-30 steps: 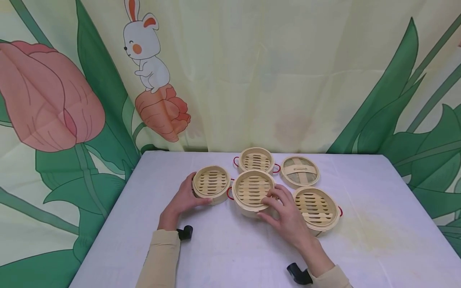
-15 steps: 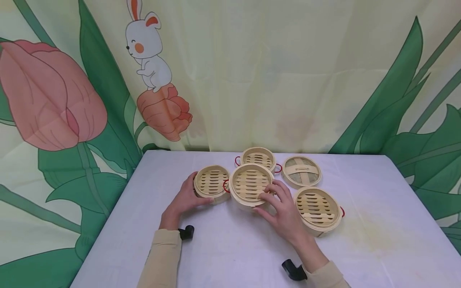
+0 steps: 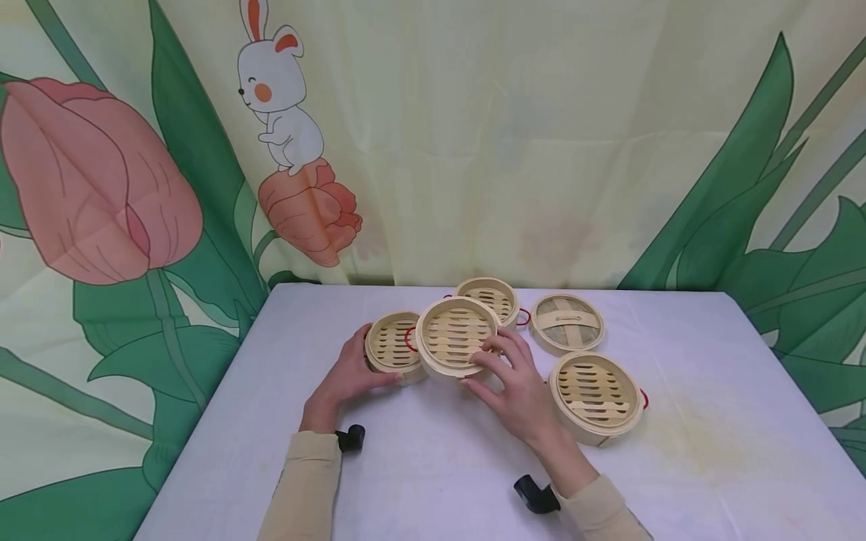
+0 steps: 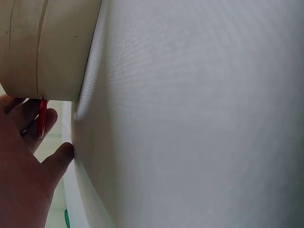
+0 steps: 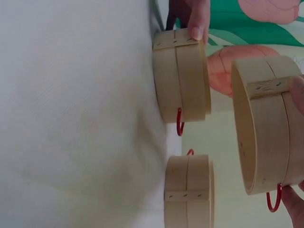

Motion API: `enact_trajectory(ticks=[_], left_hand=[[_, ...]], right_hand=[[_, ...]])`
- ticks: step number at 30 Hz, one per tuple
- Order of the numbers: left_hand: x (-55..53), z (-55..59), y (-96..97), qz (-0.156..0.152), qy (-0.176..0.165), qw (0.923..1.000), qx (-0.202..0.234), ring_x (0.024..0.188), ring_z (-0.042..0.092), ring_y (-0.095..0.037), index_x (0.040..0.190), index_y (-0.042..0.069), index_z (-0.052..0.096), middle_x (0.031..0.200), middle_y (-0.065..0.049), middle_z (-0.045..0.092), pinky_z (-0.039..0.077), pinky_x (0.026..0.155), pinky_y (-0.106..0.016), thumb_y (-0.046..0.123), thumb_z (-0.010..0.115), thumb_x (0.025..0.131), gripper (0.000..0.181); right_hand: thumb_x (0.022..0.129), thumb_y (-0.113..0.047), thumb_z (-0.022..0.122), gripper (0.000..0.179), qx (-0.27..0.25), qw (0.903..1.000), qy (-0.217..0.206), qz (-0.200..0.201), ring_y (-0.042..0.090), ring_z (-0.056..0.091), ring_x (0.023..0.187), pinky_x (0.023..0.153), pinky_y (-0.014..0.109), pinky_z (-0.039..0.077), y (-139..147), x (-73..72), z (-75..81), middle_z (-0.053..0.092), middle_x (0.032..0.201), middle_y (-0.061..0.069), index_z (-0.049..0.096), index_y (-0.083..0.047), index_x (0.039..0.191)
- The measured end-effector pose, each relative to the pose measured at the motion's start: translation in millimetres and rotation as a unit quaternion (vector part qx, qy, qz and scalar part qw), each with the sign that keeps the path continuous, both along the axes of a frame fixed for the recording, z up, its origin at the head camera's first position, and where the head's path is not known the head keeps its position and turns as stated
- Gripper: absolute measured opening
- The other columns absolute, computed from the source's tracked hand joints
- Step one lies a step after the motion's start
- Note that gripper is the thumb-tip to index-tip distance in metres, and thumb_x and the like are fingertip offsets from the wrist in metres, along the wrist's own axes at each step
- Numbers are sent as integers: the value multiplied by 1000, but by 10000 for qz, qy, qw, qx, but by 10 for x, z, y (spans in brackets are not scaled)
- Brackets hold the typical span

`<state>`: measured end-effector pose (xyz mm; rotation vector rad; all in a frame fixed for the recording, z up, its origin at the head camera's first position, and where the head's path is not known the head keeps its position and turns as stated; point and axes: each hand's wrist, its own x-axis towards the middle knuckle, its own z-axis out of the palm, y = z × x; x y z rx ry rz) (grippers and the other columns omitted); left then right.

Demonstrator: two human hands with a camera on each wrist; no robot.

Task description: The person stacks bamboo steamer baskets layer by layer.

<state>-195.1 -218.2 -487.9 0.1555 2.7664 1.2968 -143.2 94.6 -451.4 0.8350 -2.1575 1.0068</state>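
Between the thumb and fingers of my right hand (image 3: 512, 387) is a round bamboo steamer basket (image 3: 455, 336), with a slatted floor and red side handles. It hangs above the table, and in the right wrist view the raised steamer basket (image 5: 263, 137) is tilted and clear of the cloth. My left hand (image 3: 346, 373) grips a second bamboo steamer basket (image 3: 389, 343) by its left side, thumb at the front. That basket sits on the table, its right edge covered in the head view by the raised one. A red handle (image 4: 42, 118) shows beside my left fingers.
Behind the raised basket stands another slatted steamer basket (image 3: 490, 293), partly covered. A woven bamboo lid (image 3: 567, 324) lies at the back right, with one more steamer basket (image 3: 597, 394) in front of it. White cloth covers the table (image 3: 433, 481); a printed curtain (image 3: 541, 150) hangs behind.
My right hand has lifted its steamer basket and carried it left and back, so that it now overlaps the left basket in the head view. The left hand has stayed in place.
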Motion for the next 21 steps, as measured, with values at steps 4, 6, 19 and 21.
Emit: enact_trajectory(ticks=[4, 6, 19, 21], left_hand=[[-1, -5, -10, -27, 45, 10000, 64, 142, 29, -33, 158, 6, 22, 154, -17, 35, 25, 115, -52, 44, 94, 65, 123], [-4, -9, -16, -35, 57, 10000, 67, 142, 29, -32, 158, 6, 22, 154, -17, 35, 25, 115, -52, 43, 94, 65, 123], [2, 9, -12, -90, 192, 9997, 100, 138, 34, -32, 156, 6, 26, 150, -16, 40, 27, 114, -52, 38, 95, 65, 119], [5, 10, -15, -110, 267, 9995, 124, 137, 35, -32, 155, 6, 28, 148, -15, 42, 28, 113, -52, 38, 95, 64, 117]], right_hand=[[77, -23, 88, 30, -97, 9997, 211, 67, 41, 45, 128, 112, 43, 32, -87, -63, 25, 58, 112, 9, 71, -13, 99], [72, -16, 90, 34, -124, 9994, 315, 73, 41, 46, 126, 111, 44, 32, -135, -95, 34, 59, 111, 9, 71, -12, 99], [73, -18, 90, 32, -301, 9994, 99, 140, 38, 44, 127, 109, 42, 34, -415, -199, 48, 58, 111, 10, 72, -10, 98], [74, -19, 90, 32, -316, 9994, 81, 127, 38, 45, 127, 108, 43, 35, -458, -212, 44, 58, 111, 10, 72, -10, 98]])
